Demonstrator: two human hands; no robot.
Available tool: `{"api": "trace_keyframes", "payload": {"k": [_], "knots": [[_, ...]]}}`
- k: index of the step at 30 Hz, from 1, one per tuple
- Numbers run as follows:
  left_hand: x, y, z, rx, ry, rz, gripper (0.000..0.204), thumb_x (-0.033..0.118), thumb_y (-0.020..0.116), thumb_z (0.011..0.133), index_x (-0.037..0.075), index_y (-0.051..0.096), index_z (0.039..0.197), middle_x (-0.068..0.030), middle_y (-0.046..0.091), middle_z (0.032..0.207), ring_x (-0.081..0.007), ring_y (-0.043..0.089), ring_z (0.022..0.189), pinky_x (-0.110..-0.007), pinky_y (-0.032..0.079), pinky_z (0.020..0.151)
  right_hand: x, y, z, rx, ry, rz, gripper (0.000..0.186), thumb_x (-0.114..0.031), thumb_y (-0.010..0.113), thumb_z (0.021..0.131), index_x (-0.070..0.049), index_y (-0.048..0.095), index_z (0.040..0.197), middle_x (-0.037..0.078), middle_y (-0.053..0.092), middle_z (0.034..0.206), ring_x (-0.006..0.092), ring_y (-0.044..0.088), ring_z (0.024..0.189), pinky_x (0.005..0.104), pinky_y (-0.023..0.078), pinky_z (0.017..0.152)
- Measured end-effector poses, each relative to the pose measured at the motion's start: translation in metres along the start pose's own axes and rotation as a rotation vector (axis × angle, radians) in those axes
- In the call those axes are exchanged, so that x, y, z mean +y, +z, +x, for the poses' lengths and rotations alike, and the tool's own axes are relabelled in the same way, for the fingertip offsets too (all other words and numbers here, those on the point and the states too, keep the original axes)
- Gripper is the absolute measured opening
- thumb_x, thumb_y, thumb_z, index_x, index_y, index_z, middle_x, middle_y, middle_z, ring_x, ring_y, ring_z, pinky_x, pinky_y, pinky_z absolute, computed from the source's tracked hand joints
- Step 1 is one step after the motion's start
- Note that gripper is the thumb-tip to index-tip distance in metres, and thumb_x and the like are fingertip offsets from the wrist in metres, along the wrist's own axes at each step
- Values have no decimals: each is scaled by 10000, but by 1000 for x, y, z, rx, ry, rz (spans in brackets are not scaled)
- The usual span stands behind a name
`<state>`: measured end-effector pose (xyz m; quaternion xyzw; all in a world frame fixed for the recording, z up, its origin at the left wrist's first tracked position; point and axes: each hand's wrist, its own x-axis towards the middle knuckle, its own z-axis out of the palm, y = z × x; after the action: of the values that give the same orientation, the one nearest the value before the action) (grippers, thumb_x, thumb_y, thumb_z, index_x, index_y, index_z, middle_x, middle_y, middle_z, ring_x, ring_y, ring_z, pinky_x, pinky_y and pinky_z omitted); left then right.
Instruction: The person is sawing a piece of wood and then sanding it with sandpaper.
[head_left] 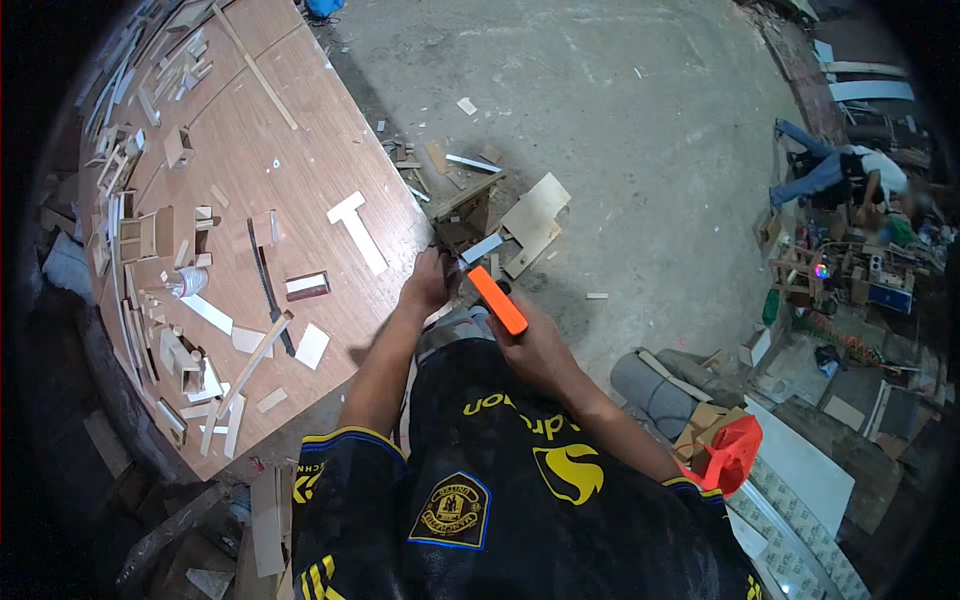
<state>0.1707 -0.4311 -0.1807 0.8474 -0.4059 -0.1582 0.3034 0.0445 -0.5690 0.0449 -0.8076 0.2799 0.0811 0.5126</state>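
Note:
My right hand (532,345) is closed round a tool with a bright orange handle (497,300), held just off the table's near right corner. The tool's front end runs toward my left hand (430,280), and its working part is too small and dark to make out. My left hand is curled at the table's edge, fingers bent down; what they grip is mostly hidden. A short white strip (482,248) shows right beside the left fingers and the tool's tip; whether it is held cannot be told. A T-shaped white piece (357,232) lies on the table close by.
The wooden table (330,130) carries a long dark toothed strip (265,280), a wooden stick (255,362), small box-like pieces and offcuts. Scrap boards (535,220) lie on the concrete floor beyond its corner. Rolled grey material (650,390) is at right. Another person (840,170) bends down far right.

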Motion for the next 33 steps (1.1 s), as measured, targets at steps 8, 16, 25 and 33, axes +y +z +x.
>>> {"api": "trace_keyframes", "payload": {"k": [8, 16, 25, 33], "knots": [[12, -13, 2, 93, 34, -152, 329, 175, 613, 837, -1, 532, 1103, -216, 526, 1028, -411, 500, 940, -483, 432, 812, -16, 7, -3, -72, -30, -37, 225, -175, 616, 912, -16, 525, 1042, 243, 580, 875, 475, 557, 863, 447, 459, 705], [21, -23, 6, 43, -10, -283, 341, 115, 625, 808, -15, 527, 1108, -204, 533, 1034, -405, 497, 955, -483, 430, 828, -16, 9, -2, -13, -32, -60, 233, -180, 625, 905, -22, 525, 1045, 246, 591, 864, 479, 565, 864, 453, 459, 702], [5, -12, 6, 89, 110, -142, 321, 127, 599, 821, -21, 524, 1095, -228, 511, 1034, -415, 492, 964, -468, 433, 845, -26, 5, 1, -42, 27, -40, 238, -218, 624, 905, -29, 501, 981, 246, 595, 868, 472, 564, 866, 471, 448, 696], [-7, 5, 3, 87, 43, -164, 316, 193, 599, 850, -27, 510, 1060, -227, 491, 996, -410, 495, 969, -441, 448, 830, -21, 2, 10, -63, 91, -97, 238, -204, 631, 907, -33, 530, 1038, 222, 601, 861, 437, 579, 813, 412, 462, 697]]}}
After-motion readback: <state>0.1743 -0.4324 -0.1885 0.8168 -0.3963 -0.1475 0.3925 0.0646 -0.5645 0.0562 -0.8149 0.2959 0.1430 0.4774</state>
